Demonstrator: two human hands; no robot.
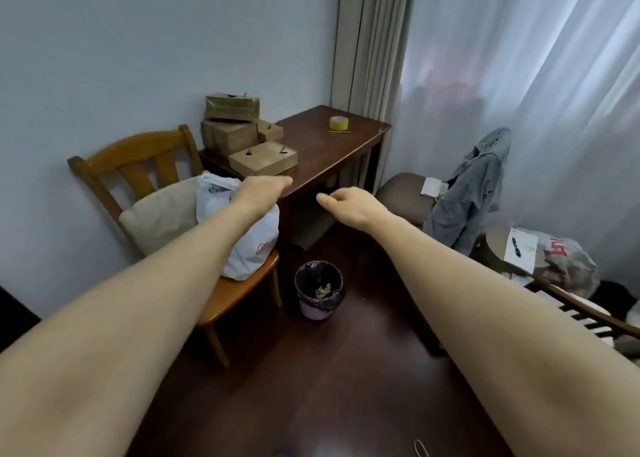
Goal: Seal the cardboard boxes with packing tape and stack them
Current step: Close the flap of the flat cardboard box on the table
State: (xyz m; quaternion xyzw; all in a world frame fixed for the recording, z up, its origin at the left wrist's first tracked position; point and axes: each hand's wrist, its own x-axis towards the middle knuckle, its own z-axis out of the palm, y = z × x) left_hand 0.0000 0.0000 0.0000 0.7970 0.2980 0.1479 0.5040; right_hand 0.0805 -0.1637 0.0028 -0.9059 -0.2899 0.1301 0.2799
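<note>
Several brown cardboard boxes stand on the dark wooden table (332, 155) by the wall. A flat box (263, 158) lies nearest me. Behind it, two larger boxes (231, 121) are stacked, with a small box (270, 130) beside them. A roll of yellowish packing tape (338, 122) sits at the table's far end, with a thin stick (339, 132) in front of it. My left hand (265, 188) reaches out flat near the table's front edge, holding nothing. Further right, in front of the table, my right hand (343, 202) hangs with loosely curled fingers, also holding nothing.
A wooden chair (138, 166) with a cushion and a white plastic bag (249, 249) stands left of the table. A lined waste bin (318, 288) sits on the dark floor below. At the right are a stool, a grey jacket (474, 193) and clutter by the curtains.
</note>
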